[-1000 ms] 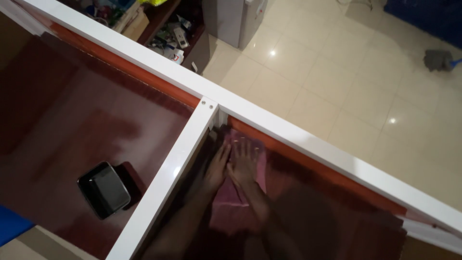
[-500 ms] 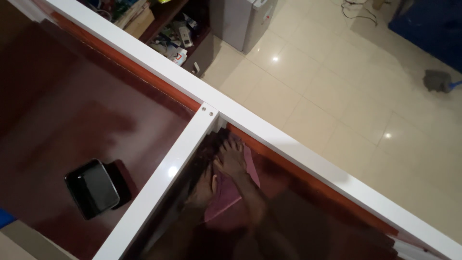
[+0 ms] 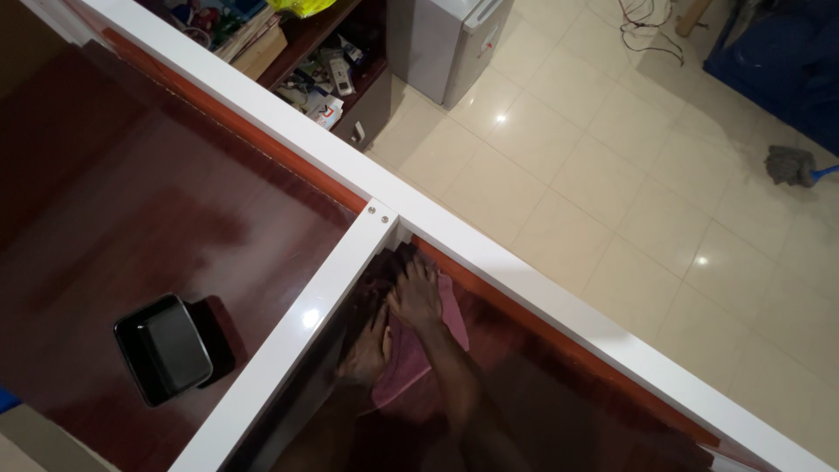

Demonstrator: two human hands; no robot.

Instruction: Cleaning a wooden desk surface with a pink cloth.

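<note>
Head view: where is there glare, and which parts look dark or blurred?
Head view: bright glare spots on the glossy beige floor tiles and the white frame bar; the hands on the pink cloth are dim, slightly blurred; the dark red glass panel shows reflections.

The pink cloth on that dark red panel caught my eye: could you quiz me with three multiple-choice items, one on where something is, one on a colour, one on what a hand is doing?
1. Where does the black tray sit?
A. On the tiled floor
B. On the dark red panel left of the white bar
C. On the grey cabinet

2. What colour is the cloth?
A. Pink
B. Green
C. Yellow

3. What is the right hand doing?
A. Lifting the tray
B. Hanging in the air
C. Pressing flat on the cloth

Answers:
1 B, the tray lies left of the white bar.
2 A, pink shows around the hand.
3 C, palm down on the cloth in the corner.
</note>
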